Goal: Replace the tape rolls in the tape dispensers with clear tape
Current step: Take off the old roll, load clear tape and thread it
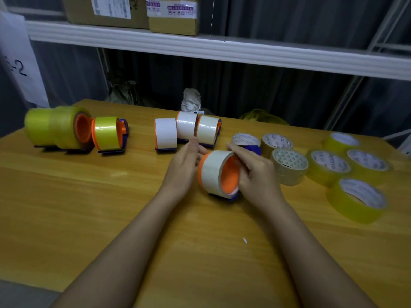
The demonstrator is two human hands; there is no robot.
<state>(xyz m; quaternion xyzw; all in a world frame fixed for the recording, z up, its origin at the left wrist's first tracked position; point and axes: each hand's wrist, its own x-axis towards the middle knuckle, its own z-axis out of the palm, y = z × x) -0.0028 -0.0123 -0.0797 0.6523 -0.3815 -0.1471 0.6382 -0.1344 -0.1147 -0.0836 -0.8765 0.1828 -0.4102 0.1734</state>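
Your right hand [255,172] grips the white-taped dispenser [219,174] on the wooden counter [89,196]; your left hand [184,165], blurred, seems open beside it. Boxes [133,12] sit on the far shelf [222,50].

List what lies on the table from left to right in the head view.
Yellow-tape dispensers → white-tape dispensers → left hand → white-tape dispenser in hand → right hand → loose tan tape roll → loose clear tape rolls.
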